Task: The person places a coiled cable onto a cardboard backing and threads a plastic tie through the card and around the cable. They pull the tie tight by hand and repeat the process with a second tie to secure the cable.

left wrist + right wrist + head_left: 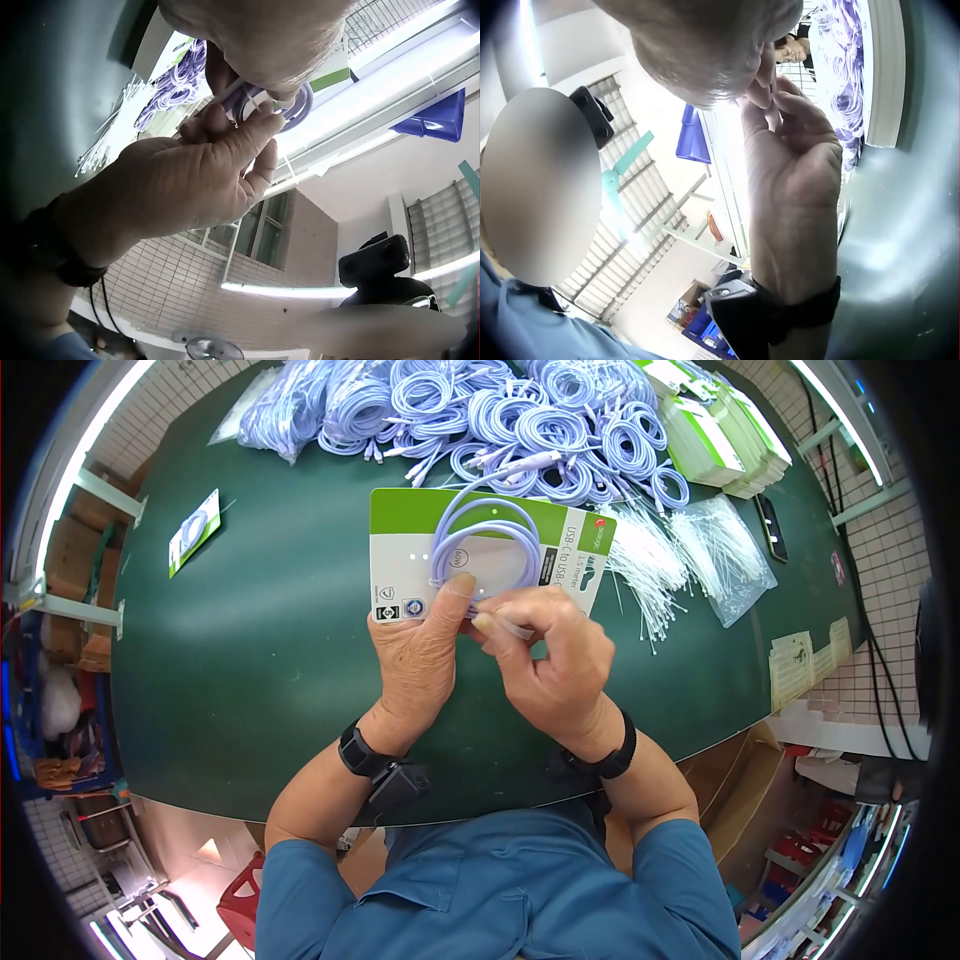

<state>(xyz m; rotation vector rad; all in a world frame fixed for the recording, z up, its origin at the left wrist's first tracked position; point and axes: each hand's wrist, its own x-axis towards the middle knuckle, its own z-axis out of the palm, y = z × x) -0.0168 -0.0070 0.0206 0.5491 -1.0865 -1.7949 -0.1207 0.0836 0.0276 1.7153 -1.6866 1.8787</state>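
My left hand (415, 660) grips the lower edge of a green and white packaging card (400, 550), printed "USB-C to USB-C" and "1.5 meter". Its thumb presses on the front, at the bottom of a coiled lilac USB cable (437, 555) lying against the card. Close beside that thumb, my right hand (560, 660) pinches a pale, thin cable tie (515, 629) between thumb and curled fingers at the coil's lower end. In the left wrist view, part of the lilac coil (302, 109) shows beyond the fingertips. The right wrist view hides the pinched part behind the hands.
Many coiled lilac cables (545, 430) are heaped at the table's back. Stacked cards (700, 445) stand at back right. Loose white cable ties (645, 565) and a bag of ties (725, 560) lie on the right. A carded cable (195, 532) lies far left.
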